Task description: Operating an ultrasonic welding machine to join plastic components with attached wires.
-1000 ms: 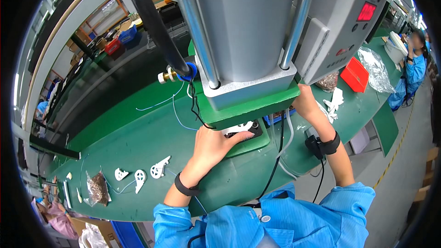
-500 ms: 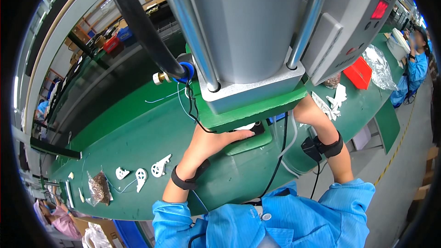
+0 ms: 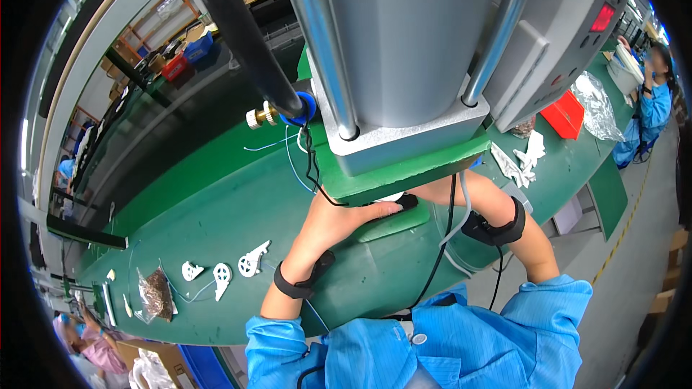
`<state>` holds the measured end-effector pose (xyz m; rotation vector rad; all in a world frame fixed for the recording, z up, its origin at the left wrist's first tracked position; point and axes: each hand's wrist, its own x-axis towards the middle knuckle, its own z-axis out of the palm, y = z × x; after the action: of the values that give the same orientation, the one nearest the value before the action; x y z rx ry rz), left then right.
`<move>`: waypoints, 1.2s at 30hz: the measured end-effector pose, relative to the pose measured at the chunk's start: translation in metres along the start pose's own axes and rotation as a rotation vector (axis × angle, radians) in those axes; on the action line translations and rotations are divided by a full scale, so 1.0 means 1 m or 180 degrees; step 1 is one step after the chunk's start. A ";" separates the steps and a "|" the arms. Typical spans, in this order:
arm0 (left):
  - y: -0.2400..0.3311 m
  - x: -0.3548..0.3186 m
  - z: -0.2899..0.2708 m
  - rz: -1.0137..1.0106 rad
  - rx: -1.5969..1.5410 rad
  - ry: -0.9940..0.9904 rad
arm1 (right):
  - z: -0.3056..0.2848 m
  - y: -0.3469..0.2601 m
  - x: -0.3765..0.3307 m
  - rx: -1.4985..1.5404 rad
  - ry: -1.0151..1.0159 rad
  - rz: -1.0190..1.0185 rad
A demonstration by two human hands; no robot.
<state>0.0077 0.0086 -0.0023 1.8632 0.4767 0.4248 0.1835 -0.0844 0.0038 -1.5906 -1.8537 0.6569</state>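
Fingers of the left hand [image 3: 324,222] are mostly hidden from me beneath the green plate [image 3: 411,171] of the press [image 3: 404,36]; only the thumb [image 3: 378,209] shows well, stretched to the right along the near side of the black holder [image 3: 409,203]. I cannot tell whether they grip anything. The right hand [image 3: 436,191] reaches in from the other side, its fingertips out of my sight by the holder, so I cannot tell their state either.

Between the left thumb and the plate I see a sliver of a white part [image 3: 391,197] at the holder; the rest is covered, and I cannot make out whether the plate touches it. The holder is on a green base [image 3: 395,225], which lies on the tabletop [image 3: 288,205].

To the left I have three white pieces [image 3: 222,281] in a loose row, and farther left a bag [image 3: 156,295] of brown bits. A black cable [image 3: 434,263] and a grey hose [image 3: 461,212] run down beside the right forearm. Past that arm I find white cloths [image 3: 530,157], a red bin [image 3: 564,117] and clear plastic [image 3: 597,106]. A control box [image 3: 555,50] with lit red displays stands at the press's right.
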 end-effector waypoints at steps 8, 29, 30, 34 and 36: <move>0.003 -0.001 0.003 -0.0023 0.0506 0.0038 | 0.000 0.001 -0.019 0.0143 0.0287 0.0161; 0.001 -0.025 0.008 0.0460 0.1003 0.0619 | 0.008 0.075 -0.165 -0.2347 0.1193 0.2015; -0.002 -0.024 0.006 0.0421 0.0907 0.0537 | 0.004 0.066 -0.162 -0.2293 0.1258 0.1976; -0.008 -0.021 -0.007 0.0223 0.0824 0.0058 | -0.019 0.022 -0.158 -0.2153 0.1405 0.1914; -0.010 -0.021 -0.007 0.0282 0.0929 0.0091 | -0.022 0.014 -0.162 -0.2104 0.1403 0.1955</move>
<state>-0.0150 0.0059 -0.0108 2.1686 0.4974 0.4606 0.2253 -0.2424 -0.0106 -2.5270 -1.2961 -0.1214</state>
